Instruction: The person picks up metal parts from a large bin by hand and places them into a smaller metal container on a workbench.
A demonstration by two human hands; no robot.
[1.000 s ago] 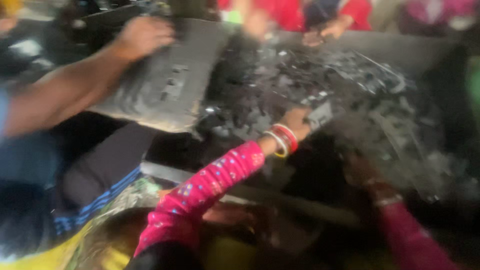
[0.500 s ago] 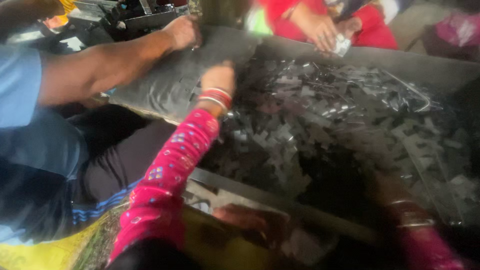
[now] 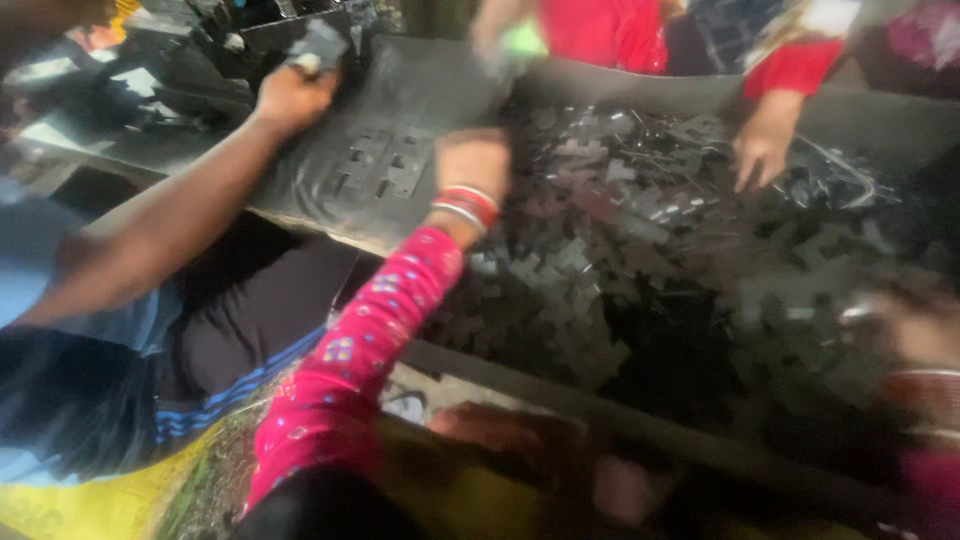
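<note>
Now the left hand (image 3: pixel 472 165) reaches, grip unclear, into a tray (image 3: pixel 640 85) heaped with dark metal pieces (image 3: pixel 600 260); the right hand (image 3: pixel 915 330) is blurred.

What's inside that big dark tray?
The tray holds a heap of small dark flat metal pieces. The left hand reaches over them. Whatever lies under the heap is covered; the right hand is blurred.

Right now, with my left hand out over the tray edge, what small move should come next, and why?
Probably lower the left hand a little onto the dark flat metal pieces just below it. It hovers at the tray's left side beside the grey sheet, its grip blurred, while another person's hand works the far side.
</note>
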